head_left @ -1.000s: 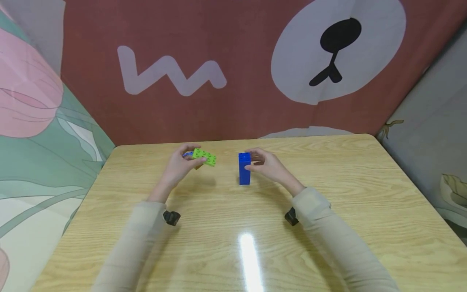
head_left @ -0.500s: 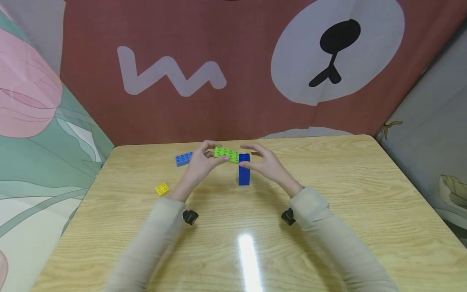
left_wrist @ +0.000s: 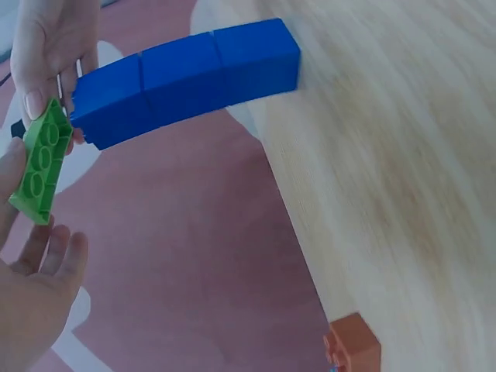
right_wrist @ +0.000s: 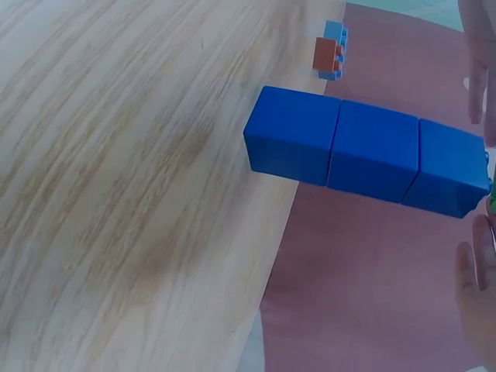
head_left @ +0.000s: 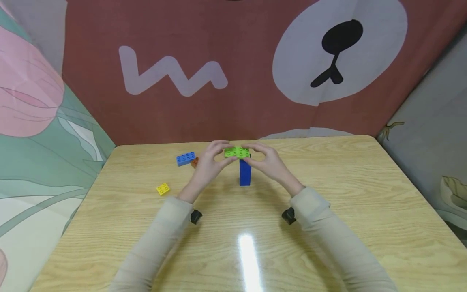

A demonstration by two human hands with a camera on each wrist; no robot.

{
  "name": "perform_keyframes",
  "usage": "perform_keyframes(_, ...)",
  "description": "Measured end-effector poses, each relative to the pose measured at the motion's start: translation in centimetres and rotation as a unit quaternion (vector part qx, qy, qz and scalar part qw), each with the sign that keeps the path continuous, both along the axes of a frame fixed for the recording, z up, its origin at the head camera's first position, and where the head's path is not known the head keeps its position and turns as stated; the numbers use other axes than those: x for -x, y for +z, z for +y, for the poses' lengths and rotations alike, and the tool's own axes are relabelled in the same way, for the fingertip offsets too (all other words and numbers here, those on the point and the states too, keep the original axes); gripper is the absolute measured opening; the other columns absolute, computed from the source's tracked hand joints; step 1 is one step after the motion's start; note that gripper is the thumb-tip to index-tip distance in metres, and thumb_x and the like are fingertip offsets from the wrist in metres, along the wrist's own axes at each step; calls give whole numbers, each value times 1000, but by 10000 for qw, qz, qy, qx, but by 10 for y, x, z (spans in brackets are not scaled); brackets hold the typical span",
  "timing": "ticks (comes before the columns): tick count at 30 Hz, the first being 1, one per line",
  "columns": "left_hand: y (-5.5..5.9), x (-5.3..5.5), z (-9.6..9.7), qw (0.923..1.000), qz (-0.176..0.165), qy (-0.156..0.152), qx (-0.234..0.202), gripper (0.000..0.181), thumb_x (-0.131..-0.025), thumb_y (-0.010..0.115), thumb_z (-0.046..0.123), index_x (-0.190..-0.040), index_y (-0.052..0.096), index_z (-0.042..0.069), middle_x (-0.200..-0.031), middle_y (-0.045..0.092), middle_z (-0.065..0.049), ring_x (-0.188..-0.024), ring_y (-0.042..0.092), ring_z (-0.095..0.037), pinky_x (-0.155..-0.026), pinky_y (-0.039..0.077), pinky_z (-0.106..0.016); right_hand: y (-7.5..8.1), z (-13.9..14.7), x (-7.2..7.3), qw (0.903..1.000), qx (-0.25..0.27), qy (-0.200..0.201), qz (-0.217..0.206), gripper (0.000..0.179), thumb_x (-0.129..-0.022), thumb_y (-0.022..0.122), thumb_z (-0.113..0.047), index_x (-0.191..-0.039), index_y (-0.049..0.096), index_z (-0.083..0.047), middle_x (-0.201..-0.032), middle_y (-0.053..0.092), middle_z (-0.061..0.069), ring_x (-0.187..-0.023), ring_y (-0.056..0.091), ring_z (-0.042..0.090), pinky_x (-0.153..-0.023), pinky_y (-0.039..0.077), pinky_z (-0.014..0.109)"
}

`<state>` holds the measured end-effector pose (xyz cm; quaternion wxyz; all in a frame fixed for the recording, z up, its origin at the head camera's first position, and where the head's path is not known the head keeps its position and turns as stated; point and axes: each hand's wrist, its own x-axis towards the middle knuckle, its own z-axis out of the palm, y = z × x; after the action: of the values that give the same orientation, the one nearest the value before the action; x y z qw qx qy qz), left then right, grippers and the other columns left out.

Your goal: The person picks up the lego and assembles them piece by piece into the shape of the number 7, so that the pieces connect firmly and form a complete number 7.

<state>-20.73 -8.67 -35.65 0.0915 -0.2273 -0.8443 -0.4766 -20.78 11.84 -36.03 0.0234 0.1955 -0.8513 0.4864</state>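
A stack of three dark blue toy building bricks (head_left: 245, 173) stands upright on the table. At its top a lime-green building brick (head_left: 236, 152), studs up, overlaps it in the head view. My left hand (head_left: 208, 161) pinches the green brick between thumb and fingers from the left side. On the other end, my right hand (head_left: 269, 162) has its thumb and fingertips around the green brick, close beside the stack's top. The left wrist view shows the hollow underside of the green brick (left_wrist: 43, 163) right by the top studs of the blue stack (left_wrist: 186, 77).
A lighter blue brick (head_left: 186, 158) lies at the back left, with an orange-brown brick (head_left: 195, 162) against it, partly behind my left hand. Nearer on the left lies a small yellow brick (head_left: 163, 189). A reddish cloth backdrop (head_left: 175, 117) hangs behind the wooden table (head_left: 365, 202).
My left hand has carried the green brick rightward to the top of the blue stack, uncovering the lighter blue, orange-brown and yellow bricks. My right hand has gone from the stack to the green brick.
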Motion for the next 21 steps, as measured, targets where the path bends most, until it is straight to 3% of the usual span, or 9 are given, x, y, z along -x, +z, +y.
perform_keyframes(3,-2,-1,1,9972,605,-43,434,31,-87,70,17,-116,67,5,-126,60,-15,-121,56,-29,-100,50,-45,-2,3,2,10000,-5,29,15,39,-91,65,-19,-129,60,-11,-132,58,8,-127,50,28,-108,41,50)
perform_keyframes(5,-3,-1,1,9955,760,-134,548,30,-87,69,16,-115,68,5,-125,62,-16,-120,57,-29,-100,50,-44,-4,4,2,10000,0,68,9,39,-91,65,-18,-129,59,-10,-131,58,9,-125,51,29,-107,42,49)
perform_keyframes(13,-6,0,2,9900,937,-271,1019,27,-89,66,16,-115,69,6,-125,60,-15,-118,58,-30,-93,55,-41,-7,7,3,9998,19,155,-111,40,-92,64,-20,-131,58,-11,-132,57,10,-124,51,32,-106,42,54)
perform_keyframes(21,-9,0,2,9868,957,-464,1219,28,-90,65,13,-117,68,7,-126,59,-17,-116,59,-31,-91,55,-41,-10,11,3,9996,56,104,-244,39,-92,64,-21,-130,59,-12,-134,57,10,-125,52,32,-106,43,53)
